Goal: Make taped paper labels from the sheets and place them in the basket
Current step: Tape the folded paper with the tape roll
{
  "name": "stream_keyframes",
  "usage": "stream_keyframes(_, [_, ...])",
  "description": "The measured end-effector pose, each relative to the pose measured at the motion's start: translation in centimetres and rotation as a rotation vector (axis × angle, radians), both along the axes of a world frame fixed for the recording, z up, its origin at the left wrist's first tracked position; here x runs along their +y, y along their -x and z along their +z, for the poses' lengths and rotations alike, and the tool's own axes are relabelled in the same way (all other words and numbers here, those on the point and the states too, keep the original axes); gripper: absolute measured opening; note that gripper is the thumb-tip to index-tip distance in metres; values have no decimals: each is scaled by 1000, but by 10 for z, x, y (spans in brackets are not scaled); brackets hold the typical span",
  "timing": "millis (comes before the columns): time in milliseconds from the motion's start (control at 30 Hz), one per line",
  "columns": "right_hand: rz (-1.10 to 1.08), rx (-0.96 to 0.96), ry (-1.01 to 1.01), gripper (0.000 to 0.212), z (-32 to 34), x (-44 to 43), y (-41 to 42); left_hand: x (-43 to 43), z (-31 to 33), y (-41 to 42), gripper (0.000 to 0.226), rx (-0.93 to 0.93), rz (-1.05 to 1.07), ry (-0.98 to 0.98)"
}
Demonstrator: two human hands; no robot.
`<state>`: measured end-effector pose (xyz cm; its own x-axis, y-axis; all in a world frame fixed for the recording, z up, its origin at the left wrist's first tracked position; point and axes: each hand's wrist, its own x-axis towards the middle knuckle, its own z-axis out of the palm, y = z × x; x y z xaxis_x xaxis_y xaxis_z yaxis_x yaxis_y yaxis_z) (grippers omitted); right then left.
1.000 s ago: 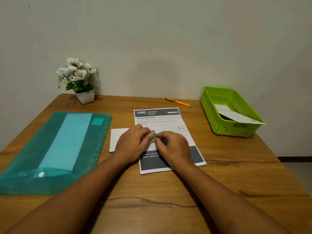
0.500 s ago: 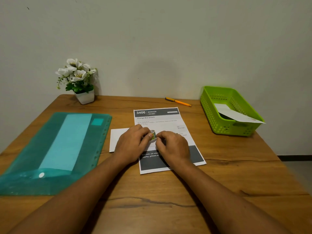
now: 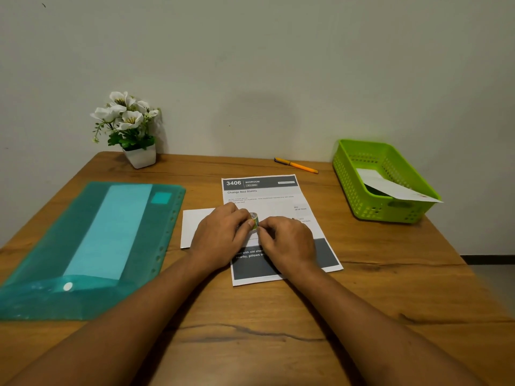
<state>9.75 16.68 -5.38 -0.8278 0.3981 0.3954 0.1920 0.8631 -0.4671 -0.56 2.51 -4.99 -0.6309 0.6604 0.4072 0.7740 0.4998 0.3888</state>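
A small roll of tape with a green edge sits between my two hands at the table's middle. My left hand holds the roll with thumb and fingers. My right hand has its fingertips curled at the roll's right side, pinching at it. Under both hands lies a printed sheet headed "3406 BEDROOM". A blank white paper lies partly beneath my left hand. The green basket at the right holds a folded white paper that pokes over its rim.
A teal plastic folder with a pale sheet inside covers the table's left side. A white pot of white flowers stands at the back left by the wall. An orange pen lies at the back, left of the basket.
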Motion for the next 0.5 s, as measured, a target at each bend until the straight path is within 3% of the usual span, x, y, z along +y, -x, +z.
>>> stream_keyframes(500, [-13,21,-80,11,-1,-6,1,-1,-1,-1,21,-8,-27,-11])
